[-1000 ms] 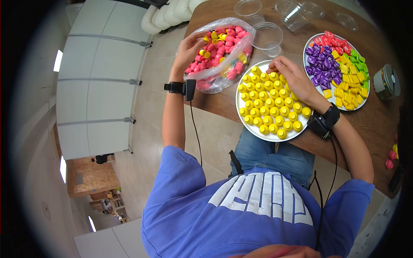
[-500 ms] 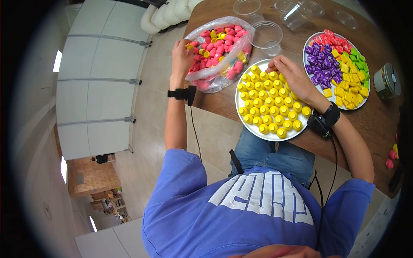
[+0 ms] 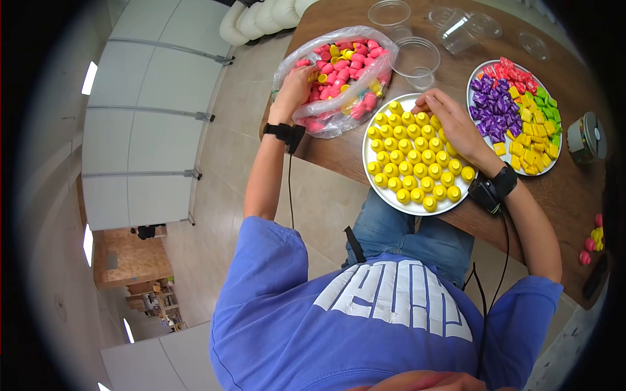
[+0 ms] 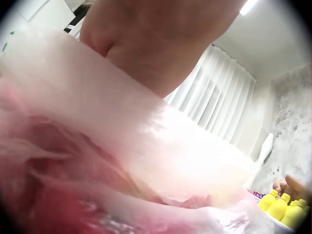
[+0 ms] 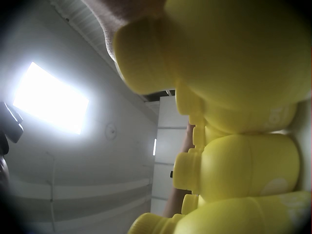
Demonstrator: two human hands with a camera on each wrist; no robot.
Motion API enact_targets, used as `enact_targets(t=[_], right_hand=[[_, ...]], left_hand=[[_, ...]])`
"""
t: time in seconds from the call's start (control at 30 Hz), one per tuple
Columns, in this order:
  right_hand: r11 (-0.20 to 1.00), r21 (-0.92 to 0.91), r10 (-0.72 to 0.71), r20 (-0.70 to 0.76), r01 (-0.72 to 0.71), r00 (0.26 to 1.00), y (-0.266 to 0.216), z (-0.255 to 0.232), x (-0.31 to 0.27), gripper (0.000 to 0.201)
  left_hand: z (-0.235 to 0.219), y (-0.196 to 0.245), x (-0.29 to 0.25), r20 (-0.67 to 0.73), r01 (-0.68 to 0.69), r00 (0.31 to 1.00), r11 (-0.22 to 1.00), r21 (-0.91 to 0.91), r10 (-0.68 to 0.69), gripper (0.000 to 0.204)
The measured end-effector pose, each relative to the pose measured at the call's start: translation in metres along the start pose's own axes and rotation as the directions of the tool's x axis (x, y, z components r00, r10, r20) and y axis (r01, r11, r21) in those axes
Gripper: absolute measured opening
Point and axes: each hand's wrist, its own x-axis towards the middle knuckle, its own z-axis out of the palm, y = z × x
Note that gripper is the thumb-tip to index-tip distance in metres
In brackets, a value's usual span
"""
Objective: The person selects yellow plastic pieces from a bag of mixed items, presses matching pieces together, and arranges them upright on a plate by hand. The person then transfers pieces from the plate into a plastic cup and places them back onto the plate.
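The left hand (image 3: pixel 293 94) reaches over the near left edge of a clear plastic bag (image 3: pixel 347 107), its fingertips among pink and yellow pieces (image 3: pixel 339 72); whether it pinches one is hidden. In the left wrist view the hand (image 4: pixel 156 39) is above the blurred bag film (image 4: pixel 146 126). A white round plate (image 3: pixel 391 207) carries many upright yellow bottles (image 3: pixel 415 156). The right hand (image 3: pixel 454 127) lies over the plate's far right side, fingers loosely extended beside the bottles. Yellow bottles (image 5: pixel 248 165) fill much of the right wrist view.
Clear plastic cups (image 3: pixel 416 60) and lids stand at the back of the wooden table (image 3: pixel 554 202). A second plate (image 3: pixel 475 85) holds wrapped purple, red, green and yellow pieces. A lidded jar (image 3: pixel 586 138) stands at right, with several pink and yellow pieces (image 3: pixel 590 244) near the table edge.
The left hand drew back to the bag's left edge with a yellow piece at its fingertips, then moved right over the contents. The head view has shifted slightly; the right hand stays by the bottles.
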Motion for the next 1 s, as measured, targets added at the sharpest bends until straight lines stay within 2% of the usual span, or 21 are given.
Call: enact_targets(t=[0.13, 0.2, 0.23, 0.3, 0.33, 0.43, 0.47, 0.53, 0.6, 0.63, 0.7, 0.73, 0.8, 0.83, 0.9, 0.93, 1.0], right_hand=[[1.000, -0.013, -0.012, 0.007, 0.012, 1.000, 0.002, -0.002, 0.001, 0.035], [1.000, -0.018, -0.014, 0.016, 0.014, 1.000, 0.002, -0.002, 0.001, 0.035], [1.000, -0.017, -0.014, 0.013, 0.015, 1.000, 0.003, -0.001, 0.001, 0.035], [0.999, -0.031, -0.023, 0.008, 0.023, 1.000, 0.003, -0.001, 0.001, 0.035], [0.999, -0.032, -0.023, 0.006, 0.023, 1.000, 0.002, -0.001, 0.002, 0.035], [1.000, -0.018, -0.017, -0.003, 0.017, 1.000, 0.001, 0.001, 0.000, 0.035], [0.999, -0.030, -0.031, -0.002, 0.031, 1.000, -0.001, -0.001, 0.000, 0.034], [0.998, -0.054, -0.045, 0.011, 0.045, 0.999, -0.006, -0.004, 0.000, 0.033], [0.995, -0.089, -0.038, 0.015, 0.039, 0.999, -0.013, -0.008, 0.000, 0.032], [0.993, -0.110, -0.026, 0.029, 0.029, 0.999, -0.016, -0.008, -0.001, 0.032], [0.992, -0.062, -0.110, -0.007, 0.109, 0.994, -0.025, -0.003, -0.003, 0.030], [0.992, -0.086, -0.092, 0.020, 0.093, 0.996, -0.030, -0.001, -0.004, 0.030], [0.978, -0.030, -0.207, -0.059, 0.206, 0.977, -0.042, 0.000, -0.003, 0.030], [0.973, 0.021, -0.226, -0.073, 0.228, 0.971, -0.047, 0.000, -0.001, 0.029], [0.969, -0.027, -0.246, -0.059, 0.245, 0.967, -0.061, -0.001, -0.002, 0.031], [0.959, -0.055, -0.280, -0.076, 0.277, 0.957, -0.069, -0.002, -0.004, 0.032], [0.960, -0.068, -0.274, -0.044, 0.271, 0.961, -0.087, 0.001, -0.012, 0.025]], left_hand=[[-0.004, 0.007, 0.000, -0.039, -0.056, 0.998, 0.998, -0.024, 0.055, 0.034], [-0.010, 0.016, -0.008, -0.156, 0.044, 0.986, 0.993, -0.113, -0.062, 0.031], [-0.016, 0.028, -0.011, -0.154, 0.043, 0.986, 0.993, -0.112, -0.060, 0.031], [-0.028, 0.057, -0.018, -0.244, 0.128, 0.947, 0.941, -0.314, -0.211, 0.033], [-0.034, 0.075, -0.023, -0.243, 0.127, 0.947, 0.941, -0.315, -0.209, 0.033], [-0.047, 0.138, -0.045, -0.142, 0.085, 0.970, 0.823, -0.562, -0.198, 0.037], [-0.048, 0.157, -0.053, -0.145, 0.089, 0.968, 0.819, -0.566, -0.206, 0.037], [-0.050, 0.188, -0.068, -0.108, 0.054, 0.973, 0.654, -0.754, -0.206, 0.037], [-0.052, 0.214, -0.083, -0.122, 0.031, 0.975, 0.659, -0.751, -0.185, 0.038], [-0.052, 0.223, -0.091, -0.105, 0.026, 0.977, 0.594, -0.804, -0.184, 0.039], [-0.055, 0.236, -0.107, -0.111, 0.031, 0.967, 0.535, -0.844, -0.231, 0.039], [-0.059, 0.241, -0.115, -0.107, 0.037, 0.959, 0.492, -0.870, -0.261, 0.039], [-0.064, 0.249, -0.128, -0.084, 0.054, 0.943, 0.399, -0.915, -0.321, 0.039], [-0.066, 0.251, -0.134, -0.059, 0.068, 0.947, 0.377, -0.924, -0.315, 0.040], [-0.066, 0.252, -0.144, -0.019, 0.079, 0.965, 0.359, -0.930, -0.262, 0.042], [-0.066, 0.253, -0.148, -0.034, 0.069, 0.957, 0.340, -0.938, -0.287, 0.042], [-0.068, 0.256, -0.151, 0.034, 0.107, 0.963, 0.264, -0.959, -0.266, 0.041]])
